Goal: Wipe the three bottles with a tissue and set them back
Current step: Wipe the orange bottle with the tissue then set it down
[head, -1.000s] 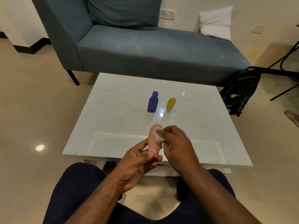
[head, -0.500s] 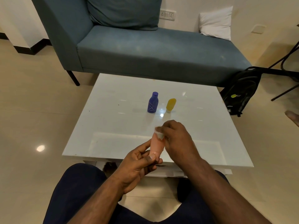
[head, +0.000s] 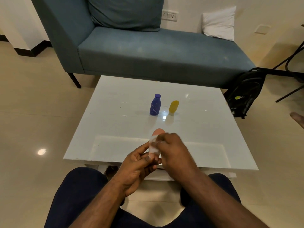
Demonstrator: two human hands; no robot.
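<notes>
- Pink bottle point(head: 158, 132) is being held upright above the near edge of the white glass-topped table point(head: 115, 129), its rounded top showing above the fingers while its lower part is being hidden by both hands.
- Left hand point(head: 136, 167) is being kept at the bottle's lower end, with the thumb and fingers curled round it.
- White tissue point(head: 153, 146) is being pressed against the side of the pink bottle by the right hand point(head: 174, 152), whose fingers are being kept bunched together and clamped on the tissue; the hand is slightly blurred.
- Purple bottle point(head: 155, 105) is being left standing upright near the middle of the table, farther from the person than the pink bottle, with pale crossed lines on its side.
- Yellow bottle point(head: 173, 107) is being left standing just to the right of the purple bottle, apart from it, on a pale cap at its base.
- Teal chaise sofa point(head: 148, 51) is being seen behind the table's far edge, with a teal cushion point(head: 126, 12) and a white pillow point(head: 218, 23) lying on it.
- Black backpack point(head: 245, 92) is being left on the floor off the table's far right corner, leaning by the sofa.
- Dark trousers point(head: 79, 195) are being worn by the seated person, with the knees positioned at the table's near edge.
</notes>
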